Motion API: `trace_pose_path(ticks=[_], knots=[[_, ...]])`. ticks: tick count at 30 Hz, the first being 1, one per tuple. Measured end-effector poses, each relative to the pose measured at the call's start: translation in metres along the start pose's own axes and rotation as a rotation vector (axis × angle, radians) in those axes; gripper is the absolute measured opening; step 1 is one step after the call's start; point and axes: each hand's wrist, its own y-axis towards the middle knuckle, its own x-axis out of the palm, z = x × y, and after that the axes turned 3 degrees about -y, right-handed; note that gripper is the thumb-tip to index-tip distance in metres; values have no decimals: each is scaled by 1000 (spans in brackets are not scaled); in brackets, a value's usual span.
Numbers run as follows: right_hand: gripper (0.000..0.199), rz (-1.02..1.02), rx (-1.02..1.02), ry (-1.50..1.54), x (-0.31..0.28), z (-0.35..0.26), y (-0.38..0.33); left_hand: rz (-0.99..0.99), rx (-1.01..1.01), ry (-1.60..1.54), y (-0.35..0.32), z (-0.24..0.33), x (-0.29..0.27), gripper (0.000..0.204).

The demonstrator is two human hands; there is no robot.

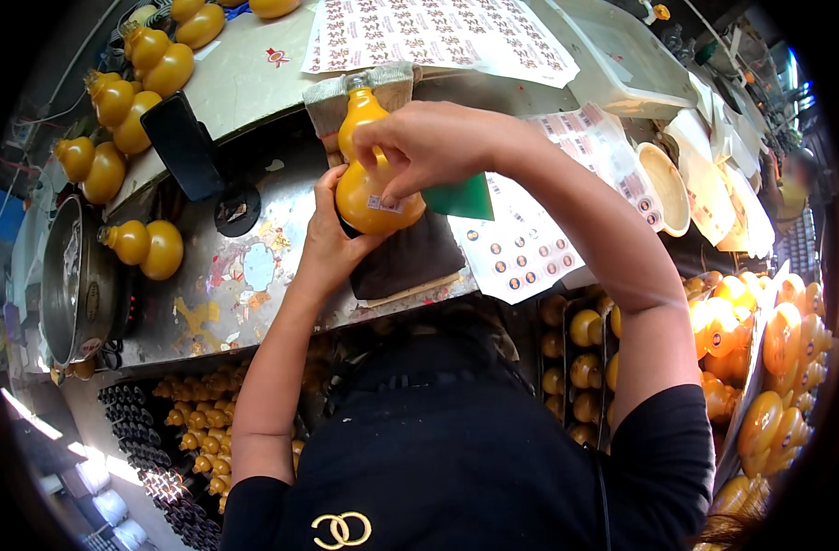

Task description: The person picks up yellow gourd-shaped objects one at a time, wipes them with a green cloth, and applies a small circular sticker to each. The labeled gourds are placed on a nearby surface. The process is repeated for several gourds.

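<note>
A yellow gourd-shaped bottle (357, 188) lies on the bench in front of me, its neck pointing away and resting on a pale folded cloth (394, 87). My left hand (335, 241) is wrapped round the left side of its wide lower bulb. From the right my right hand (428, 138) reaches over the bottle, fingers bent and closed together. Its fingertips press at the upper edge of a small whitish label (382, 204) on the bulb. Beneath the bottle is a dark brown cloth pad (405, 262). A flat green piece (465, 197) sticks out beside the bulb.
Sticker sheets (516, 248) lie to the right, and a larger printed sheet (428, 37) at the back. A phone (180, 147) stands on the left near several yellow gourd bottles (148, 248). A metal pan (70, 285) sits far left; a plastic tray (621, 69) back right.
</note>
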Motion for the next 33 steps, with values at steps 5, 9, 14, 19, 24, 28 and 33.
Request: trace_pose_path(ticks=[5,9,14,19,24,28,33], knots=[[61,42,96,54,0,5,8,28,11,56,-2,5,3,86],[69,263,183,219,17,21,-5,-31,-1,-179,-2,0,1,90],[59,658,498,725,48,31,-25,-13,-257,-789,8,9,-10,74],[70,339,530,706,85,27,-44,-4,-250,-711,7,9,2,70],[68,341,457,815,91,21,-42,17,-215,-687,5,9,7,68],[68,355,484,864,94,21,-43,-25,-249,-722,2,10,8,68],[70,422,518,749,96,13,-45,-136,-280,-799,3,3,1,62]])
